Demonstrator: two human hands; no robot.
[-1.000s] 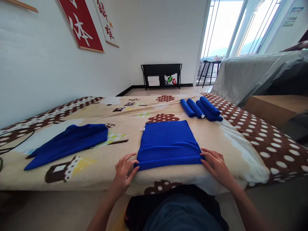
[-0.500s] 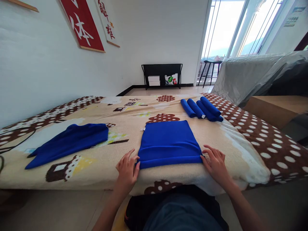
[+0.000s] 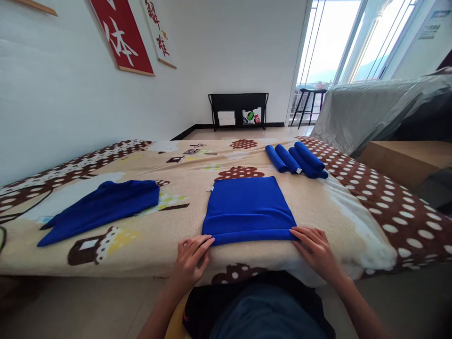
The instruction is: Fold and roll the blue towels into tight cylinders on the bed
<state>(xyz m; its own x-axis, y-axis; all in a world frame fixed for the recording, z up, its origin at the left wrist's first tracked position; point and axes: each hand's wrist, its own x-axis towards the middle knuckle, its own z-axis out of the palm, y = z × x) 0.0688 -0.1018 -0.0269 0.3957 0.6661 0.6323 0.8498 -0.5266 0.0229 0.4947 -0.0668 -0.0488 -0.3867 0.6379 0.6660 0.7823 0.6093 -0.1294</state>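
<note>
A blue towel lies flat in front of me with its near edge folded over in a narrow band and a white tag at its far left side. My left hand is at the near left corner, fingers closed on the folded edge. At the near right corner my right hand has its fingers closed on the same band; both thumbs are partly hidden. Another blue towel lies loosely folded to the left. Several rolled blue towels rest side by side at the back right.
A patterned blanket covers the bed under the towels. Right of the bed stand a cardboard box and something under plastic sheeting. A black rack stands by the far wall, with a stool near the window.
Both hands have moved inward, from the ends of the towel's near edge onto the folded band, with fingers brought together. The towels lie as before.
</note>
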